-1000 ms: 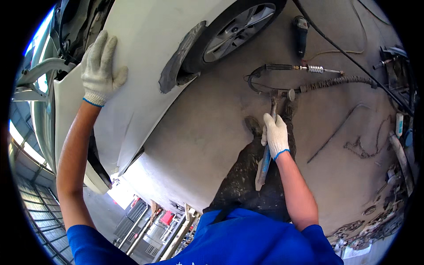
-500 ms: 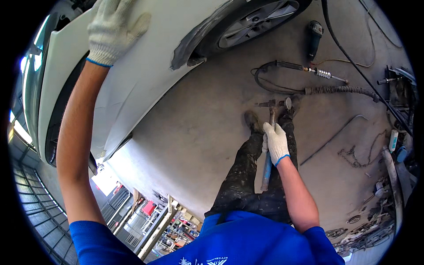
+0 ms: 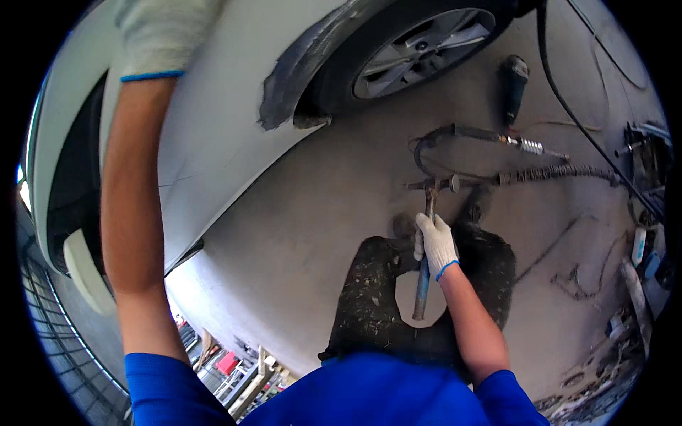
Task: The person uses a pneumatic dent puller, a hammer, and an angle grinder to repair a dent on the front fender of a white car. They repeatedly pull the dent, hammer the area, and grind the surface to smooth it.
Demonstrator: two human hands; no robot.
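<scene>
My left hand (image 3: 163,35), in a white knit glove with a blue cuff, lies flat against the pale side panel (image 3: 220,135) of a car. Its fingertips run out of the picture at the top, and it is blurred. My right hand (image 3: 437,243), gloved alike, is wrapped round the handle of a hammer (image 3: 420,287) with worn blue paint. The hammer is held upright in the picture between my knees, its metal head beyond my fist. Bare, scuffed grey patches (image 3: 278,96) edge the wheel arch.
A car wheel (image 3: 426,57) stands at the top. Beyond my legs lie an angle grinder (image 3: 514,89) and a cabled tool with a spring (image 3: 529,145). A sleeved dark cable (image 3: 561,172) crosses the floor. Chain (image 3: 579,284) and metal scrap lie at the right.
My knees have bent and spread, and the view has come down nearer the car. My left hand sits higher in the picture. The hammer stays in my right hand.
</scene>
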